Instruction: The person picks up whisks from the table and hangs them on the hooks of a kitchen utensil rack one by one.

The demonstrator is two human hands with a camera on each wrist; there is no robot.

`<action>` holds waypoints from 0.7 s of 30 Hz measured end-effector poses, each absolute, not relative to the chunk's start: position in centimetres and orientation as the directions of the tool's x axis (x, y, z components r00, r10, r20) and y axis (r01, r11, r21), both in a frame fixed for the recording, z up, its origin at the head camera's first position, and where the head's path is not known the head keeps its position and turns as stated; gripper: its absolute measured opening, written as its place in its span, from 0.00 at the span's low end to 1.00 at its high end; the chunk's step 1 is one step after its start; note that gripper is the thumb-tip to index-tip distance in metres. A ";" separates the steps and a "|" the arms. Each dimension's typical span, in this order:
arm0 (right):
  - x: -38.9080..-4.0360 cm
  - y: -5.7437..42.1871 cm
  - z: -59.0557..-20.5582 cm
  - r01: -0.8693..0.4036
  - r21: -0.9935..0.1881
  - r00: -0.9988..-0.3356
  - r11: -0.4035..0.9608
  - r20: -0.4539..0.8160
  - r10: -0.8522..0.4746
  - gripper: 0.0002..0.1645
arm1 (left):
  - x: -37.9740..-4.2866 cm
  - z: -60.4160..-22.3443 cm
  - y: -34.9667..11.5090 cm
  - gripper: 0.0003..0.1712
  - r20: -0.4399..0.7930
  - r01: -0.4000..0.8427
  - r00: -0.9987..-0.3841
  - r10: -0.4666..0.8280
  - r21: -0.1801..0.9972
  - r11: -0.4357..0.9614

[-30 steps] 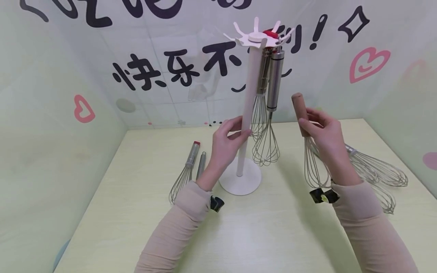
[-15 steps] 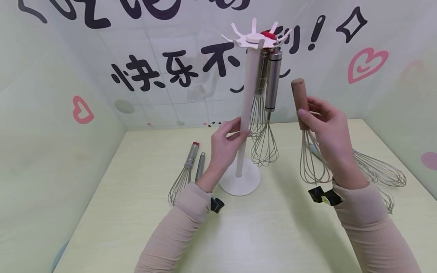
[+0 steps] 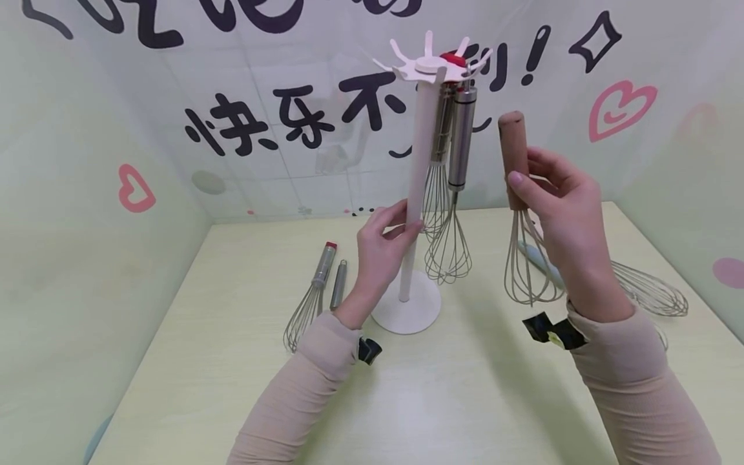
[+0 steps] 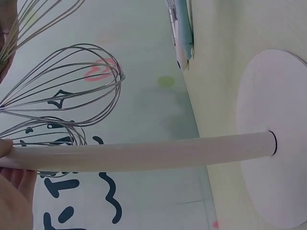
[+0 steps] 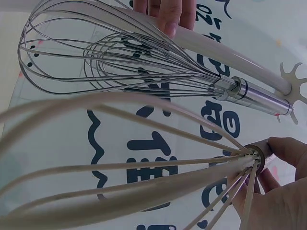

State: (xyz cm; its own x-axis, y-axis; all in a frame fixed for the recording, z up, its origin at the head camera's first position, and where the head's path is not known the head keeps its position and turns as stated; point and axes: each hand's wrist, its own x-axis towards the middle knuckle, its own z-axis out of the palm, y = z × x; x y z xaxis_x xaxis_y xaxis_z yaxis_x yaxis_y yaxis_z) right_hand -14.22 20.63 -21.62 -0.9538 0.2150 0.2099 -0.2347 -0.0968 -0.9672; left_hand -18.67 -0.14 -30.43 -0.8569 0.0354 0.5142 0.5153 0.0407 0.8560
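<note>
My left hand (image 3: 382, 244) grips the post of a white hook stand (image 3: 420, 161), partway up. From the stand's hooks hang a metal-handled whisk (image 3: 463, 139) and a second whisk (image 3: 436, 187) behind it, one with a red top. To the right of these, my right hand (image 3: 572, 213) pinches the brown handle of a whisk (image 3: 514, 161), upright with its wires down above the table. In the right wrist view that whisk's wires (image 5: 158, 167) spread close to the camera, and the hanging whisks show beyond.
On the table's left lie a red-tipped whisk (image 3: 316, 290) and a thin metal handle (image 3: 339, 284). Behind my right hand lie a light blue handle (image 3: 540, 261) and whisk wires (image 3: 653, 290). Printed walls (image 3: 279, 155) close in the back and sides.
My right hand has raised the brown-handled whisk, its handle top now nearer the height of the hanging whisks' handles. The left hand keeps its hold on the post.
</note>
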 end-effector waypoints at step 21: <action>-14.2 19.8 -20.0 -0.362 -0.912 -0.916 -0.192 0.310 0.255 0.22 | -18.7 -30.5 0.4 0.22 0.543 0.541 -0.836 -0.073 0.840 0.046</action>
